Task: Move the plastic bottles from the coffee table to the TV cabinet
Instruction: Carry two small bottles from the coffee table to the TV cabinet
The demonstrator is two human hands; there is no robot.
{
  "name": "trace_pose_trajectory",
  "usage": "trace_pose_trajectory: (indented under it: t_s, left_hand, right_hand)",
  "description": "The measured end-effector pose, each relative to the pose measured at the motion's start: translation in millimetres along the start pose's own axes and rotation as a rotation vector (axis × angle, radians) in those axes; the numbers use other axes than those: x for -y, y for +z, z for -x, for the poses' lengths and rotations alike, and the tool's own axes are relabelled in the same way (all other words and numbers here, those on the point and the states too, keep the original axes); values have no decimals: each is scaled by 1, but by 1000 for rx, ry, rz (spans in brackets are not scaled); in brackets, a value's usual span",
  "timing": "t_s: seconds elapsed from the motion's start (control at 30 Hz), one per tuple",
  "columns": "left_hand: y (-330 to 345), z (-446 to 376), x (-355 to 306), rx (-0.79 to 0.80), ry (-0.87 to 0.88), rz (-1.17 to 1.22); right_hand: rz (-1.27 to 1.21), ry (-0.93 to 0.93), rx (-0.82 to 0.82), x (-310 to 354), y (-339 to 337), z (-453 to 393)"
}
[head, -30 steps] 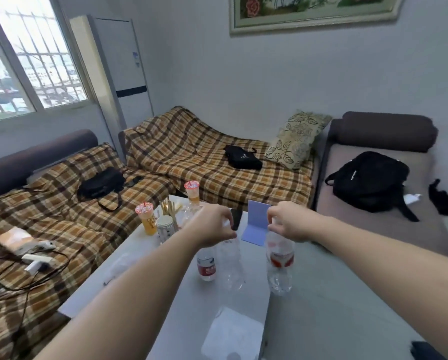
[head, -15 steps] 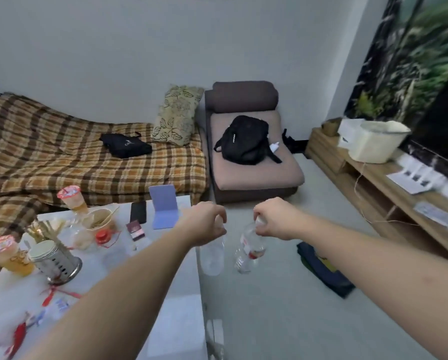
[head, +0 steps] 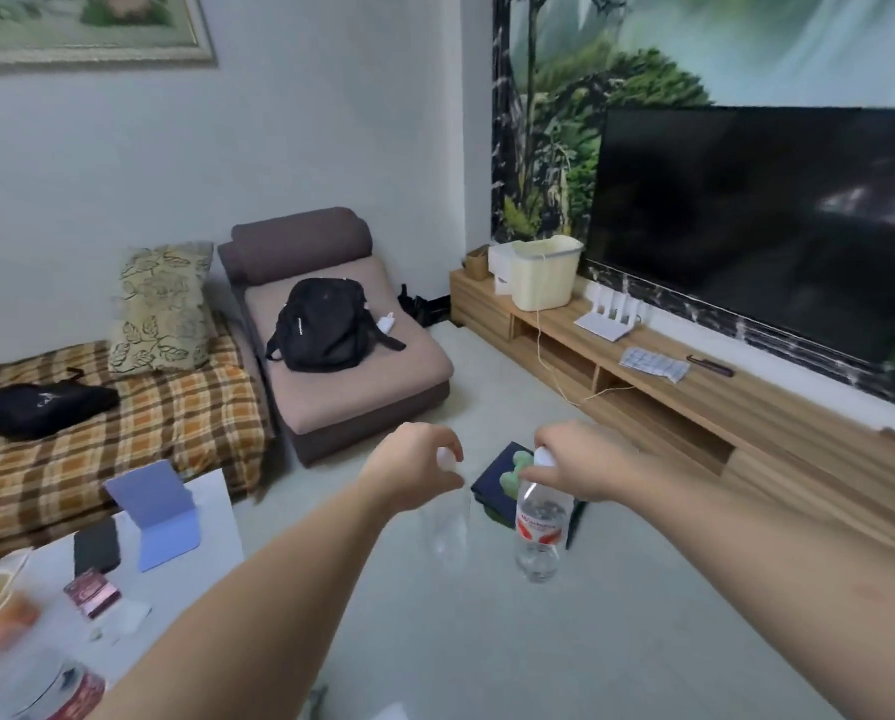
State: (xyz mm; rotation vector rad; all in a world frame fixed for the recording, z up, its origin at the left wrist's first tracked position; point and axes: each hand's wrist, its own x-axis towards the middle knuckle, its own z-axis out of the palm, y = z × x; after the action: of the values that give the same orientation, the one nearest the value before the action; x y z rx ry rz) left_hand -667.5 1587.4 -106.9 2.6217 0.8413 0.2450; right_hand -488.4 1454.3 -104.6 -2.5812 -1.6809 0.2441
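Note:
My left hand (head: 418, 472) grips the white cap of a clear unlabelled plastic bottle (head: 448, 527), which hangs below it over the floor. My right hand (head: 578, 467) holds the neck of a clear bottle with a red and white label (head: 539, 532), also hanging upright in the air. Both bottles are off the white coffee table (head: 211, 517), which lies at the lower left. The long wooden TV cabinet (head: 736, 402) runs along the right wall, under a black TV (head: 757, 220).
On the cabinet stand a cream bin (head: 544, 275), a white router (head: 609, 317), a folded cloth (head: 653, 363) and a dark remote (head: 710, 366). A dark box with a green item (head: 502, 480) lies on the floor ahead. A brown chaise carries a black backpack (head: 326, 324). The table holds a blue stand, phone and cups.
Both hands lifted the bottles off the coffee table and carried them right. My view swung from the sofas toward the TV cabinet, which is now nearer.

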Motion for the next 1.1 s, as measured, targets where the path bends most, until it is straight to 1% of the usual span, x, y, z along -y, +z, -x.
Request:
trace_pose_trajectory:
  t_s: [0.23, 0.4, 0.53, 0.67, 0.8, 0.9, 1.0, 1.1]
  left_hand:
    - [27, -18, -114, 40, 149, -11]
    - [54, -35, -182, 70, 253, -29]
    - [77, -55, -221, 132, 291, -8]
    - [105, -85, -249, 182, 335, -7]
    - [142, -125, -269, 209, 404, -94]
    - [170, -165, -286, 279, 459, -124]
    - [193, -212, -305, 338, 511, -131]
    - [209, -257, -324, 353, 545, -81]
  right_hand:
    - [-42, 171, -118, -94, -30, 75]
    - [-90, 257, -196, -149, -39, 116]
    - [-89, 356, -195, -195, -35, 134]
    - [-133, 442, -176, -240, -26, 143]
    - [-200, 482, -145, -287, -14, 143]
    - [-230, 528, -113, -324, -14, 132]
    - [-247, 605, -124, -362, -22, 117]
    - [-226, 684, -100, -397, -31, 100]
